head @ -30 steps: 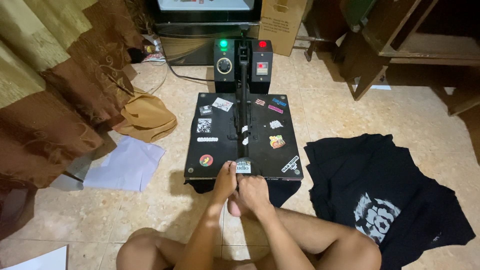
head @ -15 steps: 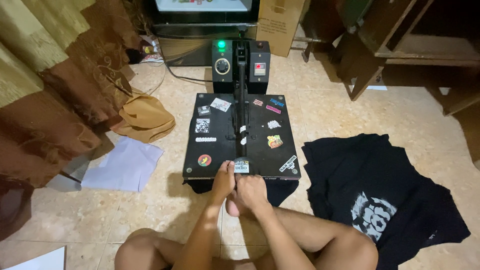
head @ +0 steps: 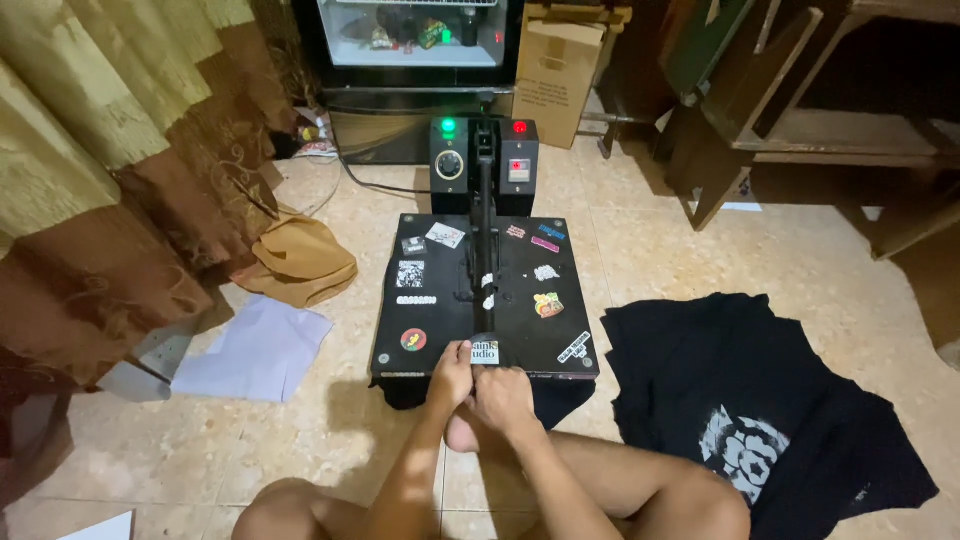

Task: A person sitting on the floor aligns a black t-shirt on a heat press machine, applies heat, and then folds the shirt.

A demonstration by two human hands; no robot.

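A black heat press (head: 440, 300) with stickers on its top plate sits shut on the tiled floor in front of me. Its long handle (head: 484, 230) runs down the middle toward me. My left hand (head: 452, 375) and my right hand (head: 503, 398) are both wrapped around the handle's near end. Black cloth (head: 560, 398) sticks out from under the press's front edge. The control box (head: 450, 165) at the back shows a green light and a red light.
A black printed T-shirt (head: 760, 420) lies spread on the floor to the right. White paper sheets (head: 255, 350) and a tan bag (head: 300, 262) lie left, by brown curtains (head: 110, 200). A cardboard box (head: 557, 70) and wooden furniture (head: 800, 110) stand behind.
Both hands stay on the handle's end and the press stays shut. Only the view has shifted slightly.
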